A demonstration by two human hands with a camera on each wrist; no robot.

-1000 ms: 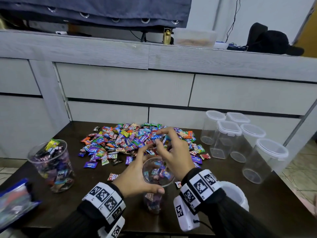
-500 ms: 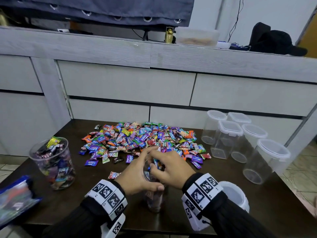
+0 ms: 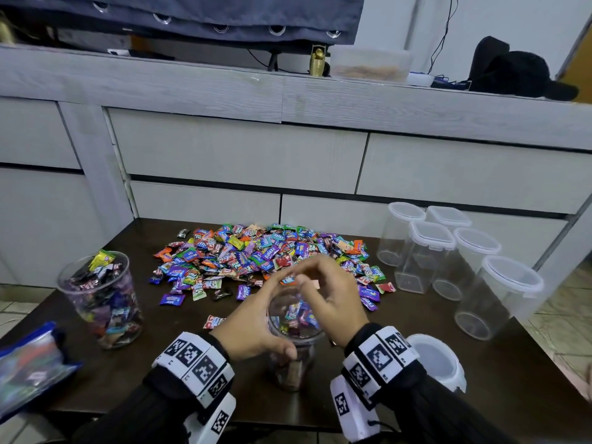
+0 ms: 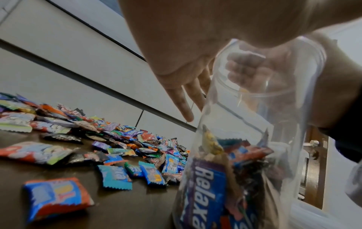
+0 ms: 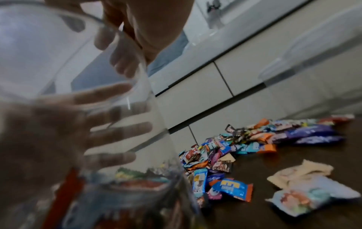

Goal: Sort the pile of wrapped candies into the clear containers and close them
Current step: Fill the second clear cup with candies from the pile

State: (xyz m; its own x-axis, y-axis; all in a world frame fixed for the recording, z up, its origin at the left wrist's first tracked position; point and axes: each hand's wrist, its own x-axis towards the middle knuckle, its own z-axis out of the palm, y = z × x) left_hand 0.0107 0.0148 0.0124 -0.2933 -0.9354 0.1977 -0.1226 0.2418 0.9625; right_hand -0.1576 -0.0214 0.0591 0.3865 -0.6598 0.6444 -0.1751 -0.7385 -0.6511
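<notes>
A pile of colourful wrapped candies (image 3: pixel 266 254) (image 4: pixel 117 139) (image 5: pixel 254 147) covers the far middle of the dark table (image 3: pixel 179 363). In front of it stands a clear lidless jar (image 3: pixel 293 370) (image 4: pixel 254 124) (image 5: pixel 78 108), partly filled with candies. My left hand (image 3: pixel 275 315) grips the jar round its upper wall from the left. Just above the jar's mouth hovers my right hand (image 3: pixel 307 277), fingers loosely curled and apart, with no candy plainly held. Through the jar wall, the wrist views show fingers of both hands.
An open jar heaped with candies (image 3: pixel 102 302) stands at the left, with a blue bag (image 3: pixel 28 363) at the near-left edge. Several empty lidded clear containers (image 3: pixel 429 251) stand at the right. A white lid (image 3: pixel 439 360) lies near my right wrist. Grey drawers rise behind the table.
My right hand came back from the pile to the jar's mouth with candies pinched, and its fingers have since loosened over the opening. The left hand has kept its grip on the jar.
</notes>
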